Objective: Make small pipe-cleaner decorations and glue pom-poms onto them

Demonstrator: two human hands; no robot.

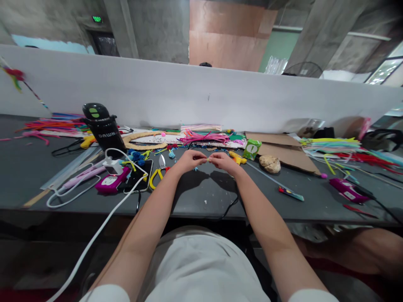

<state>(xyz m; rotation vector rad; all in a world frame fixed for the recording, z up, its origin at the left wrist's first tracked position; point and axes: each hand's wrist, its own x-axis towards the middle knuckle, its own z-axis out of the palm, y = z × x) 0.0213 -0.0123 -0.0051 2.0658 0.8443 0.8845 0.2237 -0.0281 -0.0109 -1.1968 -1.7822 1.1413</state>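
Note:
Above the middle of the grey table, my left hand (191, 161) and my right hand (223, 162) meet fingertip to fingertip. Both are closed in a pinch around a tiny yellowish piece (208, 159), mostly hidden by the fingers and too small to name. Left of my left hand lie pliers with yellow handles (155, 178). Just beyond my right hand sits a yellow glue gun (237, 157). Behind both hands is a bundle of pink pipe cleaners (204, 137).
A black bottle (105, 133) stands at the left, near a purple power strip (112, 181) with white cables and a phone (145, 179). To the right are a green packet (252, 149), a stone-like lump (270, 163), cardboard (285, 153) and a craft knife (291, 193). A white partition (157, 92) rises behind.

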